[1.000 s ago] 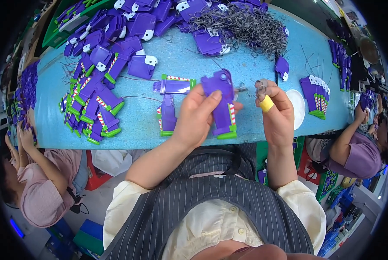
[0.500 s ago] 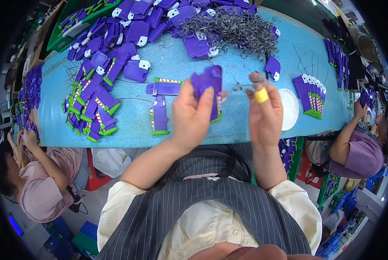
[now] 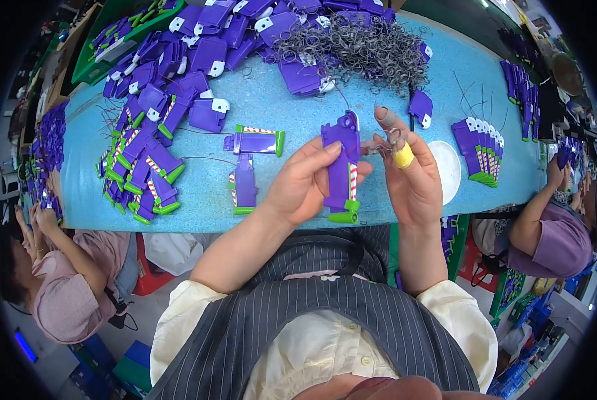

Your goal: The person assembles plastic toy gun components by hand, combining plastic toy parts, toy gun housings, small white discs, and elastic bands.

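My left hand (image 3: pixel 304 181) grips a purple plastic toy wing (image 3: pixel 343 160) with a red-and-white striped edge and a green end, held upright above the table. A thin dark wire runs from its top. Close to the wing's right edge, my right hand (image 3: pixel 415 177) pinches a small wire spring (image 3: pixel 396 135) between fingertips; the fingers partly cover it. Yellow tape wraps its thumb, and a greyish cover sits on a fingertip. Beside my left hand lie two similar wings, one sideways (image 3: pixel 255 141) and one upright (image 3: pixel 245 183).
Striped wings (image 3: pixel 142 157) lie heaped at left, below plain purple pieces (image 3: pixel 208 53). A tangled heap of wire springs (image 3: pixel 362 50) is at the back. Right are a white round dish (image 3: pixel 448 172) and fanned wings (image 3: pixel 478 150). People sit on both sides; a green bin (image 3: pixel 122 43) stands far left.
The wing in my left hand has moved right and turned, showing its striped edge and green end. My right hand's fingertips have come nearer to it with the spring.
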Action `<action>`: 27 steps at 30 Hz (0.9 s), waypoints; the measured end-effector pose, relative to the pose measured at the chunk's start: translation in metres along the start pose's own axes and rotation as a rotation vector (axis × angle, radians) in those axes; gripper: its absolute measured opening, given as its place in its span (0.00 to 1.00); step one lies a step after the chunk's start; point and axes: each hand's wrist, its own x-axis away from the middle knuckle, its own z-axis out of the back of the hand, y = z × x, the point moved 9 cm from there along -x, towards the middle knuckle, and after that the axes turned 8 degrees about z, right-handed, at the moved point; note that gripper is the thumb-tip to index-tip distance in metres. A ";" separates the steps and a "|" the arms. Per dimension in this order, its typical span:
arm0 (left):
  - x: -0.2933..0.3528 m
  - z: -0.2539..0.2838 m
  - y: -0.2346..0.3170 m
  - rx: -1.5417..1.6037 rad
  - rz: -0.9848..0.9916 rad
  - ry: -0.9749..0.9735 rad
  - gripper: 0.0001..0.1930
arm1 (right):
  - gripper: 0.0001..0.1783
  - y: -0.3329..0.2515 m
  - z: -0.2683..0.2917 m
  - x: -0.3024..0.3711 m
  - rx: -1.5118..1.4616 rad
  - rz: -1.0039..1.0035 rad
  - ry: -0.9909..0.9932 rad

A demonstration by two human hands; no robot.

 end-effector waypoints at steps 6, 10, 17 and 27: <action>0.002 0.011 0.015 -0.194 -0.187 0.185 0.12 | 0.06 0.002 -0.010 -0.001 0.125 0.046 0.008; 0.011 0.008 0.031 -0.299 -0.319 0.310 0.12 | 0.06 -0.014 -0.028 0.002 0.644 0.260 -0.159; 0.025 -0.024 0.084 -0.890 -0.573 0.449 0.09 | 0.06 -0.112 0.039 0.026 0.917 0.302 0.205; 0.051 -0.027 0.057 -0.741 -0.253 0.305 0.16 | 0.06 -0.097 0.066 0.034 1.768 0.417 -0.028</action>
